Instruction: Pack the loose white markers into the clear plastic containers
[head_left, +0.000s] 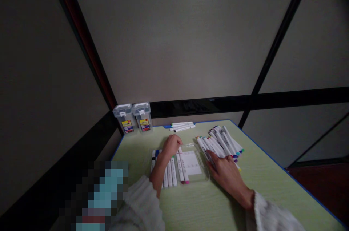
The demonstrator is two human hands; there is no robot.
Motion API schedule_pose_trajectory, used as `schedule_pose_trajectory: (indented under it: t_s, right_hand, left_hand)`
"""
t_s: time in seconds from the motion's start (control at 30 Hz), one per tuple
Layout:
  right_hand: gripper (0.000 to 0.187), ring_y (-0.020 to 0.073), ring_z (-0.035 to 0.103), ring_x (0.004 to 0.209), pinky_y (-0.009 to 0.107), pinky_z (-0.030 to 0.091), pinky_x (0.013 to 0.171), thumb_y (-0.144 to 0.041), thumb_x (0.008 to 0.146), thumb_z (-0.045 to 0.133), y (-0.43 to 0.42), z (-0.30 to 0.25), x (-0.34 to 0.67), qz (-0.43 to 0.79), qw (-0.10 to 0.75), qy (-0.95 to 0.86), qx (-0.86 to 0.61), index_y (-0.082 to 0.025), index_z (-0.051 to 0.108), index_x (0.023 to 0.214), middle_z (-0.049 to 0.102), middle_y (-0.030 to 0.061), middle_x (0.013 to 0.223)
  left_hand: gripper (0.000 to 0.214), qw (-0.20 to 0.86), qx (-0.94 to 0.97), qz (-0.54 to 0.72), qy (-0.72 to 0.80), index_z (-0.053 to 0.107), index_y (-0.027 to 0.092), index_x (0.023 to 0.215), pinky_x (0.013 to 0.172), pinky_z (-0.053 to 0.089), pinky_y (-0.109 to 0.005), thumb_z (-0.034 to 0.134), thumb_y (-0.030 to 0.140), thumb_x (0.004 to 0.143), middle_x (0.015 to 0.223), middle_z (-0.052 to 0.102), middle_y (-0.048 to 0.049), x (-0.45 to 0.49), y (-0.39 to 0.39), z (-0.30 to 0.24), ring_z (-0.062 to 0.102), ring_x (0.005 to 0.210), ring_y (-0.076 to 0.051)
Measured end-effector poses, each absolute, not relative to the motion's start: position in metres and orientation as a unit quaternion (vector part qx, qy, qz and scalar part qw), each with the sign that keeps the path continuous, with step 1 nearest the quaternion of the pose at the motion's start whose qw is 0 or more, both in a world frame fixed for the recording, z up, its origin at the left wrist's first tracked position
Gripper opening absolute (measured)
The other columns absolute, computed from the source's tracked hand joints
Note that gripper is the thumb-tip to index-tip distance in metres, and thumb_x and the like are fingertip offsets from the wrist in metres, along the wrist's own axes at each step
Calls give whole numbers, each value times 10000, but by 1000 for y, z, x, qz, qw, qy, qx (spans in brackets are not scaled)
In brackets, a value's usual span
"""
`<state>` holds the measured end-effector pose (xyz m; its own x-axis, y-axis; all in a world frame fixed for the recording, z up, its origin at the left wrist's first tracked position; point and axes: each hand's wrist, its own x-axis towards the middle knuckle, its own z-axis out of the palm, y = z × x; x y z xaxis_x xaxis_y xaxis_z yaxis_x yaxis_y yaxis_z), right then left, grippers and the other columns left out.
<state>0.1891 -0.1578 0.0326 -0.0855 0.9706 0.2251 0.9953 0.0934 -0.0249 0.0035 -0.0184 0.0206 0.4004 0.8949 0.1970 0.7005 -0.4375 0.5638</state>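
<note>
My left hand (pixel 171 146) is over the upper edge of a clear plastic tray (pixel 205 179), its fingers curled close to the top end of a white marker (pixel 180 167). Whether the fingertips grip that marker is hidden. Beside it lies another marker with a pink end (pixel 185 172), and several white markers (pixel 169 174) stand in a row on the tray's left, partly under my left wrist. My right hand (pixel 227 173) rests on the near side of a loose pile of white markers (pixel 218 143), fingers apart, index finger touching one of them.
Two clear lidded boxes (pixel 141 116) with yellow labels stand at the table's back left corner. A few markers (pixel 182 126) lie at the back edge. A white printed sheet (pixel 191 162) shows in the tray. The pale green table (pixel 199 205) has a blue rim against the wall.
</note>
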Motion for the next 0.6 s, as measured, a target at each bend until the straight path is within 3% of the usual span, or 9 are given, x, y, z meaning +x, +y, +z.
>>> schedule_pose_trajectory:
  t_s: [0.43, 0.53, 0.6]
  right_hand:
    - [318, 226, 623, 703, 325, 292, 706, -250, 865, 358, -158, 31, 191, -59, 91, -733, -671, -142, 482, 1137, 684, 85, 725]
    - [324, 227, 625, 713, 323, 295, 708, -252, 861, 370, -158, 30, 192, -61, 96, -733, -670, -147, 477, 1148, 684, 83, 721]
    - [329, 227, 627, 706, 321, 295, 705, -244, 856, 379, -158, 30, 192, -65, 100, -734, -669, -147, 476, 1155, 684, 81, 713]
  left_hand:
    - [217, 206, 809, 220, 505, 660, 151, 655, 719, 466, -270, 494, 21, 707, 754, 649, -43, -2, -15, 22, 587, 749, -141]
    - [97, 210, 813, 209, 502, 625, 128, 752, 746, 471, -312, 536, 140, 785, 820, 629, -39, -6, -12, 19, 580, 785, -139]
    - [150, 213, 815, 200, 501, 587, 122, 883, 751, 478, -345, 520, 244, 828, 908, 605, -44, -8, -9, 17, 576, 822, -147]
